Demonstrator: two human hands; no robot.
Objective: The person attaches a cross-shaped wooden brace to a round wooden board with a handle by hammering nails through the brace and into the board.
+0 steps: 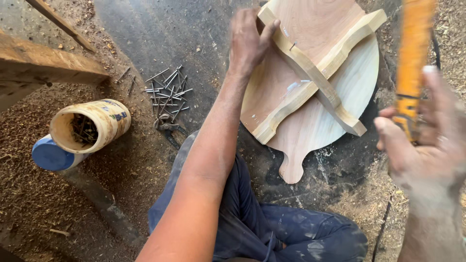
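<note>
Round wooden board (335, 104) with a short handle lay flat on the dark, sawdust-strewn floor (160, 29), just in front of the person's knees, which were in dark blue trousers (272, 228). Two shaped wooden battens (315, 73) lay crossed on top of it, and a single nail (293, 46) stood near the upper end of one batten. The left hand (248, 41) rested on the board's upper left edge, fingers curled over the end of a batten and pressing it down. The right hand (427, 145), blurred, was raised at the right and closed around the orange handle of a tool (412, 58) whose head was out of view. Further left, a cream plastic jar (90, 126) lay tipped on its side with nails inside, its blue lid (51, 155) touching it. Between jar and board lay a loose heap of nails (167, 92), with dark pincers (167, 127) just below it.
</note>
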